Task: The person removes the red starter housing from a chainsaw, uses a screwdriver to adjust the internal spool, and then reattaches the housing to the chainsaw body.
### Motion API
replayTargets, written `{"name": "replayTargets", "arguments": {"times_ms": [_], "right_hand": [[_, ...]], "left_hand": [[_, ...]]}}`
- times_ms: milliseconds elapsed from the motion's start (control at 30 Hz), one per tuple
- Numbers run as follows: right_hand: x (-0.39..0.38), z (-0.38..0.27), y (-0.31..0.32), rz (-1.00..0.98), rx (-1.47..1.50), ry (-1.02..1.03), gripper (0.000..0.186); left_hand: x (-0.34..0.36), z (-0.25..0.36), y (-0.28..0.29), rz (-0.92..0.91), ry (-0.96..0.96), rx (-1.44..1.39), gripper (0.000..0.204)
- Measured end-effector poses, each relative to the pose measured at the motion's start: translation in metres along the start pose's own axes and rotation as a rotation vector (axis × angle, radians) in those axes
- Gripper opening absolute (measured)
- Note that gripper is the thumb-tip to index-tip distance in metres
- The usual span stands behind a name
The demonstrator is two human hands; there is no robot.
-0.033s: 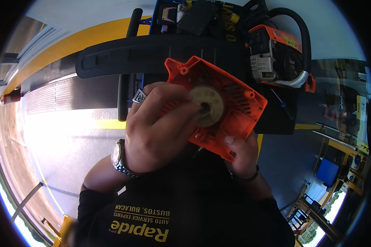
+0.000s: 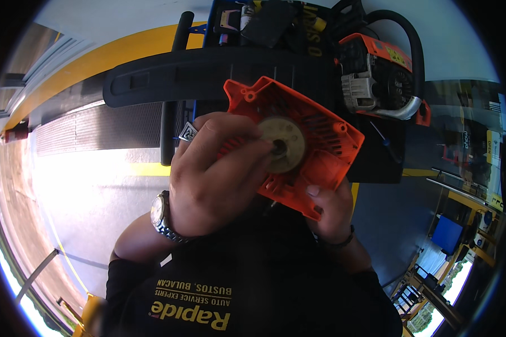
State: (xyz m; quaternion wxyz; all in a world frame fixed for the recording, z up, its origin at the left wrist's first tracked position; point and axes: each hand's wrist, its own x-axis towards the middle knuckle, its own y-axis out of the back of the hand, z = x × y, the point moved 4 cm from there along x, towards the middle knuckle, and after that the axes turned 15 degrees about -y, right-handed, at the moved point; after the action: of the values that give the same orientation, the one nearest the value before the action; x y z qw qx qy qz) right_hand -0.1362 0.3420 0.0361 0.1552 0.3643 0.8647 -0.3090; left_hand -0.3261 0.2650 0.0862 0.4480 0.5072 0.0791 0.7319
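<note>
So there's one orange plastic cover (image 2: pixel 324 164) held up in front of the person's chest, by the near edge of a black worktop (image 2: pixel 383 169), with one pale round disc (image 2: pixel 296 151) inside it. Right hand (image 2: pixel 336 209) is closed around the lower right corner, thumb on top. Left hand (image 2: pixel 205 177) is mostly curled, fingertips nearly together and touching the disc near its middle; can't tell if they're pinching anything. On the worktop: one screwdriver (image 2: pixel 385 142), one orange-and-black engine unit (image 2: pixel 358 92), one long black bar cover (image 2: pixel 143 83). Grey floor (image 2: pixel 399 224) around it, yellow stripe (image 2: pixel 149 169) on the left.
</note>
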Motion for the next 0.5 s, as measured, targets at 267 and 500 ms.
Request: {"name": "replayTargets", "arguments": {"times_ms": [267,500], "right_hand": [[-0.005,-0.011,0.014,-0.009,-0.724,0.368,0.051],[-0.001,-0.013,0.006,-0.135,0.277,-0.282,0.056]], "left_hand": [[0.016,0.013,0.022,0.037,-0.161,0.011,0.025],[0.022,0.023,0.040,-0.079,-0.052,0.087,0.029]]}}
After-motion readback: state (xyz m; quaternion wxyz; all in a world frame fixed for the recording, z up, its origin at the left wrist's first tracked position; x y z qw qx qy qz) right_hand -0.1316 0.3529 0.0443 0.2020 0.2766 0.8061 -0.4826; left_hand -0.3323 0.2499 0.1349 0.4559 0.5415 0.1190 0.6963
